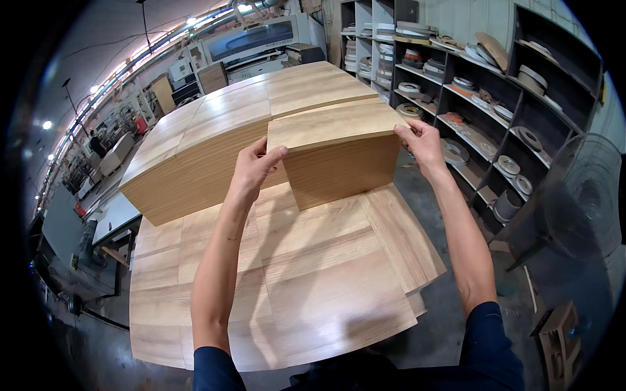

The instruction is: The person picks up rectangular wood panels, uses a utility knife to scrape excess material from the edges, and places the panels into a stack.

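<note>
The left hand [255, 166] hid part of the top panel's [332, 124] near corner; rolls on the shelves [482, 98] were too small to tell apart.

Head-worn fisheye, steeply downward, close

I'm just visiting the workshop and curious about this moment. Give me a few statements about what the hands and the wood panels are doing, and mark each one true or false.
1. Both hands grip the top panel of the small stack. True: the left hand holds its left corner and the right hand its right edge.
2. The panels are painted blue. False: they are light wood-grain.
3. Shelves with rolls of edge banding stand to the right. True.
4. The right hand holds a hammer. False: it holds only the panel.
5. The small stack sits on the floor. False: it rests on a lower layer of panels.
</note>
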### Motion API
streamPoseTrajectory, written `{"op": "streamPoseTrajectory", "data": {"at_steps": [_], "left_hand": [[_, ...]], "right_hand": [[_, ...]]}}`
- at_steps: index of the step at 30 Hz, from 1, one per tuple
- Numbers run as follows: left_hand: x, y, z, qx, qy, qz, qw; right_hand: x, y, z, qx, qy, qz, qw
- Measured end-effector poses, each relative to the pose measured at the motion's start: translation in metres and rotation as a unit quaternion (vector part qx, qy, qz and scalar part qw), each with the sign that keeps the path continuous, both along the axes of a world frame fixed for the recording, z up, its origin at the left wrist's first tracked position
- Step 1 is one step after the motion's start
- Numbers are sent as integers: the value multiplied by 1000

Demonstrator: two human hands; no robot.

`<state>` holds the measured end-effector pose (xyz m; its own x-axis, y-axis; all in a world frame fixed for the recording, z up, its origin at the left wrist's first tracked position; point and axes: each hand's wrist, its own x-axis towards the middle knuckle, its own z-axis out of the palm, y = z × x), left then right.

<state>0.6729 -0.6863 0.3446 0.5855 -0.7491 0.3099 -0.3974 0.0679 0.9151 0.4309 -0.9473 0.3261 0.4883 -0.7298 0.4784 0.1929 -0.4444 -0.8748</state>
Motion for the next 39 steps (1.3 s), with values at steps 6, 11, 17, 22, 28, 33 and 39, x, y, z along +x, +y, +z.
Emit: {"op": "streamPoseTrajectory", "data": {"at_steps": [6,11,17,22,28,33,39], "left_hand": [[-15,-28,-6,-82,-52,76,992],[-24,-37,-4,-49,-44,110,992],[-8,-38,-16,-77,-125,137,980],[-13,-52,-11,-13,-148,179,972],[-17,-40,-12,-14,-183,190,964],[-22,-34,-5,1,-194,201,960],[-11,-46,-22,1,-189,152,970]], "right_hand": [[13,-57,-16,-149,11,-109,983],[20,-56,-10,-75,-31,-43,996],[25,-56,-9,-96,3,-73,993],[19,-88,-24,-75,-44,-34,996],[24,-95,-36,-38,-86,2,996],[18,-95,-34,-7,-92,5,996],[10,-76,-39,-18,-87,-49,995]]}}
